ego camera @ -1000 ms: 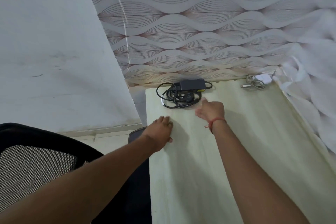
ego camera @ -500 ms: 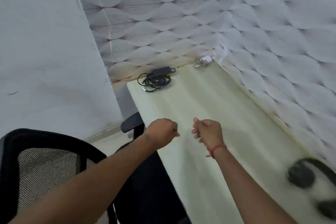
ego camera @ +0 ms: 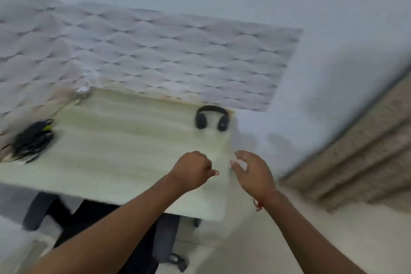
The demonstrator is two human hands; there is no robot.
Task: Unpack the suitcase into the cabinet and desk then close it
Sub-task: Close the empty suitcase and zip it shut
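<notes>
The desk (ego camera: 124,140) looks like pale wood, smooth and a little shiny. The headphones (ego camera: 211,119) look like dark, matt plastic. The wallpaper (ego camera: 169,55) has a wavy, ribbed look. The curtain (ego camera: 364,144) looks like rough tan cloth. Everything is blurry.

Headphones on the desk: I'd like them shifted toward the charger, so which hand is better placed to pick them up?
Probably the right hand: it hovers open at the desk end where the headphones lie, roughly below them. The left hand is curled, holding nothing, slightly farther left.
</notes>
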